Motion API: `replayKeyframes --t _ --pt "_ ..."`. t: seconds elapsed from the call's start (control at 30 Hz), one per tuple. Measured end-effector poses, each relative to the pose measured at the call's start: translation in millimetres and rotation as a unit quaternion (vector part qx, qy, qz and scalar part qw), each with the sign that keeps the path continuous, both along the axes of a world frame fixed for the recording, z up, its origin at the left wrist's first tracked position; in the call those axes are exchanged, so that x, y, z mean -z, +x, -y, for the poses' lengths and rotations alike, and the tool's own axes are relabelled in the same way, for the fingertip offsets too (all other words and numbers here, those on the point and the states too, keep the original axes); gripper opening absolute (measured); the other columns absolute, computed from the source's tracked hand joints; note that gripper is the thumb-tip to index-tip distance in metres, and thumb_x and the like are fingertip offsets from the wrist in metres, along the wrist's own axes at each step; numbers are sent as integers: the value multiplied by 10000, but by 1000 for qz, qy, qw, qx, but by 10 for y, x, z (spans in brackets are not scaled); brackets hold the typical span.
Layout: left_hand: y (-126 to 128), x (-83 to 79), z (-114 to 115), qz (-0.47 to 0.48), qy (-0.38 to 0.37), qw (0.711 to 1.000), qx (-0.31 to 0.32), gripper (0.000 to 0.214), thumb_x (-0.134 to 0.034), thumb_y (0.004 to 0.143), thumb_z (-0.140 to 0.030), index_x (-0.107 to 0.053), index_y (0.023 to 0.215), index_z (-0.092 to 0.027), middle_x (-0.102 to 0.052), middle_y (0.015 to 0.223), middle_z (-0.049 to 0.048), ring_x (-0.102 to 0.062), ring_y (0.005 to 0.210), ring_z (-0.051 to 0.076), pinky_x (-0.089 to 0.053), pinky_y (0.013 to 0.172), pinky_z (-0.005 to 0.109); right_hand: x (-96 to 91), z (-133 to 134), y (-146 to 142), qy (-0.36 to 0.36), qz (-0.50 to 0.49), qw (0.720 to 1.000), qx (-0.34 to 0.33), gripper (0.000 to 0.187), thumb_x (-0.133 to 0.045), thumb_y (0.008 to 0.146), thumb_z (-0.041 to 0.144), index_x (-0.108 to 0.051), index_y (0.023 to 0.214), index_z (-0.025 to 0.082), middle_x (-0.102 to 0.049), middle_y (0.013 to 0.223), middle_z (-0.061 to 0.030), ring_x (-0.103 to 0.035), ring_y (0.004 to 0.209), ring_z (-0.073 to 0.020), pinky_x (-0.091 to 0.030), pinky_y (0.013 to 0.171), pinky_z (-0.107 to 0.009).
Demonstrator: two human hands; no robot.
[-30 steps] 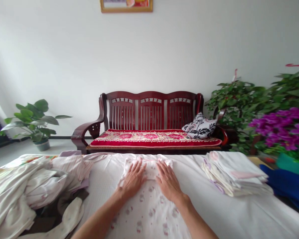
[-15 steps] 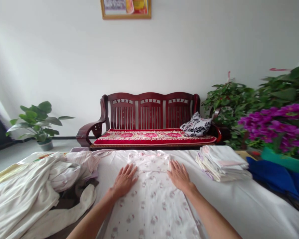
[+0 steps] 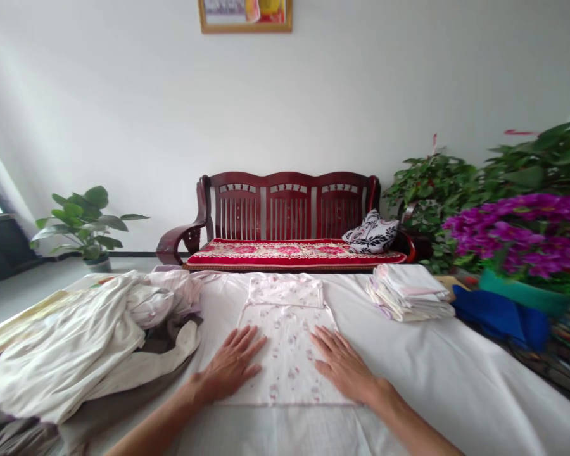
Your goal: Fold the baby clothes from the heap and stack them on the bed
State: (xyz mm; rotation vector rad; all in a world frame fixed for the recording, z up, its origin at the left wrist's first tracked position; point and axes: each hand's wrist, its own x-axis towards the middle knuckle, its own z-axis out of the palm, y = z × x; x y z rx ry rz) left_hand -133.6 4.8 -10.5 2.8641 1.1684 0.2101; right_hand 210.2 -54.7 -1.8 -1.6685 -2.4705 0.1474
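A small white garment with a pink flower print [image 3: 285,329] lies spread flat on the white sheet [image 3: 427,373] in front of me. My left hand [image 3: 230,364] rests palm down on its lower left part, fingers stretched out. On its lower right part my right hand [image 3: 344,364] lies flat in the same way. Neither hand grips anything. The garment's top section [image 3: 285,290] lies beyond my fingertips.
A heap of unfolded pale clothes [image 3: 85,335] is piled at the left. A stack of folded cloths [image 3: 408,292] sits at the right, with blue fabric [image 3: 498,315] and potted purple flowers [image 3: 522,237] beyond. A red wooden bench [image 3: 287,221] stands behind the surface.
Both hands have slid down the garment toward me, from its top section to its lower part, staying flat. The view has pulled back, showing the garment's bottom edge.
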Motion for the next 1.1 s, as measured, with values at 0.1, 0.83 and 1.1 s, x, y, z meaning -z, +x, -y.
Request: replayKeyframes --t 0.1,0.83,1.1 --pt "-186 -72 185 6 -16 999 32 603 -380 1000 -569 -246 1567 -413 -241 1658 31 -246 1515 301 -193 1225 519 -57 219 183 -17 -15 999 -46 591 -392 1005 466 -343 1557 261 -262 1647 -52 -214 1521 -220 -166 1251 -449" --pt "464 204 -620 45 24 988 -149 569 -386 995 -427 -416 1508 -183 -375 1596 135 -316 1485 310 -287 1204 482 -111 -794 -714 -32 -25 998 -56 652 -346 1003 445 -289 1572 133 -225 1650 -116 -162 1533 -238 -107 1253 -462" --pt "565 206 -633 57 28 984 -165 542 -432 964 -349 -452 1489 -213 -401 1580 128 -333 1471 332 -291 1199 515 -254 -151 -577 -85 -74 973 -204 675 -414 998 490 -213 1598 255 -201 1664 -48 -153 1535 -215 -49 1272 -408"
